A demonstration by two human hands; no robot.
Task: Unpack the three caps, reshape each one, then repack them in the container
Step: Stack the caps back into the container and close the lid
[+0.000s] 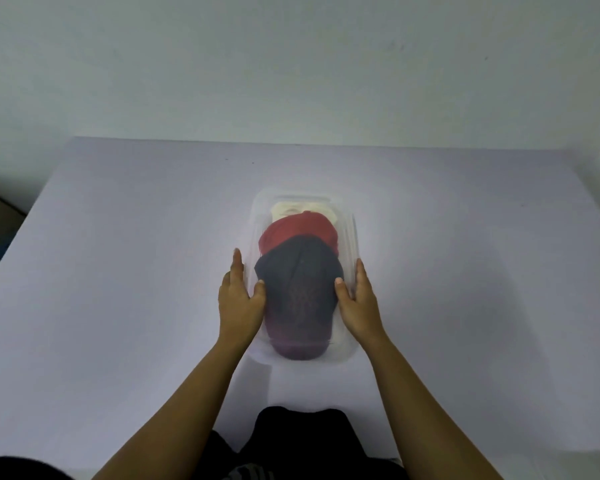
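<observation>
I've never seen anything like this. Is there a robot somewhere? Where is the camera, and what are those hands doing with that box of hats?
There is no robot here, only a person working with bare hands. The single picture comes from a camera worn on the person's head, which looks forward and down, so you see their own arms reaching out.

On the pale table stands a clear plastic container. Three caps lie in it in a row: a dark blue cap nearest the person, a red cap behind it, and a cream cap at the far end.

The left hand and right hand flank the container. Their fingers lie straight along its outer sides and the thumbs reach in over the dark blue cap. Nothing is lifted. I cannot tell whether a lid is on.
</observation>
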